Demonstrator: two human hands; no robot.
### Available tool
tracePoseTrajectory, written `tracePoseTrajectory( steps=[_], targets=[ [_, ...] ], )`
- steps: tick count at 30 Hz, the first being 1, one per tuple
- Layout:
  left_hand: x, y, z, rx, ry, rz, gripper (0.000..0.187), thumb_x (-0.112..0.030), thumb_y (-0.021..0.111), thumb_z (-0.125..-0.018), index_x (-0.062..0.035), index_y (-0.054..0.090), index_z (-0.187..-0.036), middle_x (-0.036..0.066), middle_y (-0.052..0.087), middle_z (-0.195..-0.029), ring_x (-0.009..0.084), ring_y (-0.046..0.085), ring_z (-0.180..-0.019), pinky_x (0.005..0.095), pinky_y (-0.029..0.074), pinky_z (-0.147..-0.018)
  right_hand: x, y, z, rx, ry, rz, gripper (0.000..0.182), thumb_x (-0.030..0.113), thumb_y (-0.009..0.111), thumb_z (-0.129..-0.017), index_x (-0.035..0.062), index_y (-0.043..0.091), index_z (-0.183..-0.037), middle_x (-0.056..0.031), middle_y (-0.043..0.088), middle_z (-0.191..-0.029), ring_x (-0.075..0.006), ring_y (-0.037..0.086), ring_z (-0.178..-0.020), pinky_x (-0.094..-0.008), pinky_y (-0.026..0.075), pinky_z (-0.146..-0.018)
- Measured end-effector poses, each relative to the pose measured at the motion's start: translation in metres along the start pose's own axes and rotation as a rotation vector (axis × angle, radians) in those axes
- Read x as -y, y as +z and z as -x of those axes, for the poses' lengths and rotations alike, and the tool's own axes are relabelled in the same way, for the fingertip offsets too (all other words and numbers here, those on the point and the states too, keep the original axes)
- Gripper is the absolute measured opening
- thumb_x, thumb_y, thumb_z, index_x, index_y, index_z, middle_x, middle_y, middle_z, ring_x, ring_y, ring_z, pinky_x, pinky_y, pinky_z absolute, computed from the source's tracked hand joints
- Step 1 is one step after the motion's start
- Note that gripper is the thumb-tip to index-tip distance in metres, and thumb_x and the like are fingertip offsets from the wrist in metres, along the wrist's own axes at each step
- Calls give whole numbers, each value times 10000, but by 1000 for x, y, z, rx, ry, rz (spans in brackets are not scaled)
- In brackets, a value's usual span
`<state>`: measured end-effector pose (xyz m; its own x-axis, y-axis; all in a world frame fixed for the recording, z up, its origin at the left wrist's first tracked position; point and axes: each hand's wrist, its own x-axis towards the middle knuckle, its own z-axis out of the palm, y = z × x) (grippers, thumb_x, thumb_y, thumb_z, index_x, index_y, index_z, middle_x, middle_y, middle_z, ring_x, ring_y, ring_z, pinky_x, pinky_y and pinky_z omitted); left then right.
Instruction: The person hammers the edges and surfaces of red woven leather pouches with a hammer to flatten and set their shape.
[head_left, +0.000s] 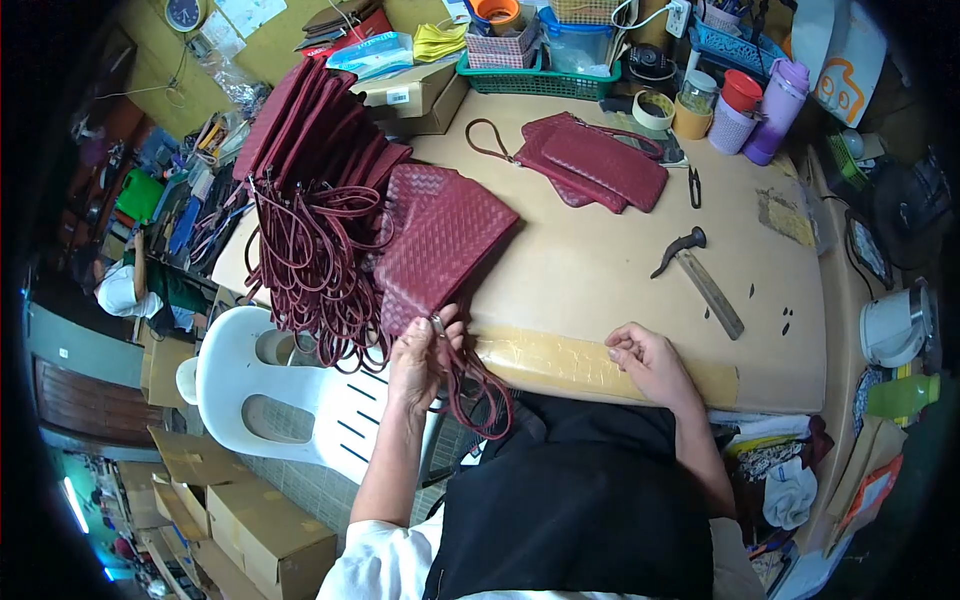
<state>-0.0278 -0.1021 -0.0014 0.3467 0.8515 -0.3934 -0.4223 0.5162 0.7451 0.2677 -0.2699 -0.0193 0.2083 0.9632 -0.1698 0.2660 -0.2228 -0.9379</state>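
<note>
My left hand (412,360) is closed on the strap end of a burgundy wristlet pouch (450,240) with a woven pattern. A looped wrist strap (478,395) hangs below my fingers. The pouch leans against a tall stack of similar burgundy pouches (310,125), whose many strap loops (310,250) dangle over the table's left edge. My right hand (645,362) rests at the table's front edge, fingers curled in toward the thumb and nothing visible between them. Further back, several more burgundy pouches (605,165) lie overlapping on the table.
A hammer (710,290) and small black snips (694,187) lie on the table (570,270) at right. Behind them stand a tape roll (653,110), jars and a purple bottle (780,110). A white plastic chair (250,370) is at left, near cardboard boxes (265,530). Another person (130,288) is far left.
</note>
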Motion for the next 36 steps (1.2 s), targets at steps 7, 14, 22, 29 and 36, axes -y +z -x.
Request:
tracePoseTrajectory(
  steps=[7,14,22,29,36],
  targets=[
    [-64,44,32,-111,1171,-1572,145,-108,760,-738,-34,695,-844,114,685,-867,287,647,-809,367,502,-724,12,-46,-4,-587,-242,749,202,86,624,-859,19,622,-1050,-146,561,-1100,-298,569,-1034,-387,432,-937],
    [1,50,-61,433,847,-2319,571,-145,576,-817,-210,529,-1383,93,304,-1563,314,245,-1455,576,152,-1169,-27,-94,-12,-566,-88,868,265,71,608,-849,161,706,-1078,-126,547,-1122,-319,510,-1068,-442,401,-949],
    [-79,114,-99,162,402,-2408,338,-366,625,-883,-105,713,-1080,206,641,-1173,372,654,-1009,455,528,-859,-40,-100,6,-786,-35,1023,288,114,614,-847,183,703,-1112,-135,550,-1117,-321,518,-1049,-450,428,-912],
    [3,221,-237,348,884,-1744,485,-402,628,-900,2,619,-1167,253,634,-1104,390,612,-1042,455,495,-893,-47,-100,3,-858,-119,1050,235,126,640,-816,152,709,-1039,-133,568,-1085,-324,541,-1011,-444,450,-867],
    [29,255,-310,186,361,-1966,795,-494,804,-712,-29,553,-1306,212,424,-1425,384,435,-1305,492,418,-1040,-48,-102,3,-783,-304,914,164,145,696,-758,120,693,-920,-124,578,-1043,-315,552,-979,-438,461,-840]
  ],
)
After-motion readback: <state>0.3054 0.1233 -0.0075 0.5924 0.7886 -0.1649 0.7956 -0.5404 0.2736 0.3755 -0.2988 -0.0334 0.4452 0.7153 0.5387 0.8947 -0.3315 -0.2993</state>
